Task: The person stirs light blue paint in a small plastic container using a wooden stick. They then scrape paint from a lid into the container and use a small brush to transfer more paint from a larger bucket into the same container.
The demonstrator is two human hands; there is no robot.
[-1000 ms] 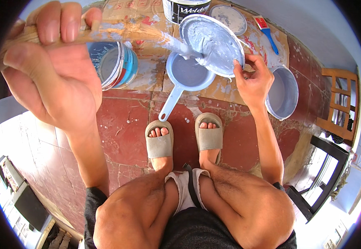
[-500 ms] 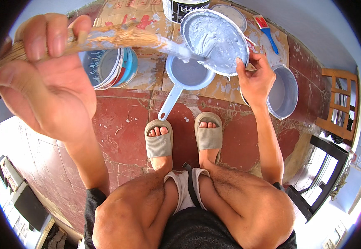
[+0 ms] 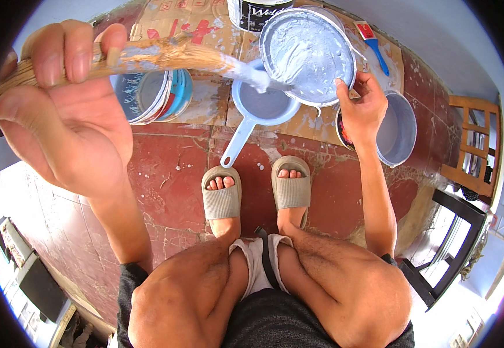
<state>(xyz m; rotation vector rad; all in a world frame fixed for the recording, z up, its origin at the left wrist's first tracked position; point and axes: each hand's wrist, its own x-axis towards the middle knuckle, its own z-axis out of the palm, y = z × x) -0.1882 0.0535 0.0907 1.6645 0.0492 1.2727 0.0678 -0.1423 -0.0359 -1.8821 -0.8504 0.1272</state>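
My left hand [image 3: 72,110], large and close at the upper left, is closed round a rough wooden stick [image 3: 165,53]. Wet pale-blue paint coats the stick's far end, which meets or overlaps the lower left edge of a round lid [image 3: 307,58]. Thick pale-blue paint spreads over that lid, with a drip hanging from its lower rim. My right hand [image 3: 365,107] pinches the lid's lower right edge, thumb on the paint side, and holds it tilted. Below the stick's tip, a light-blue plastic dipper [image 3: 240,141] holds some paint, its handle pointing toward me.
Paint-stained cardboard [image 3: 205,110] covers the red floor [image 3: 165,156]. A blue bucket [image 3: 183,95] stands left, a black-and-white pail [image 3: 246,14] far, a paint-coated bucket [image 3: 409,130] right. A blue-handled brush [image 3: 373,49] lies far right. My sandalled feet [image 3: 223,197] are near the dipper.
The lid has shifted slightly right in my right hand and turned, showing more of its painted face. My left hand and the stick have barely moved.
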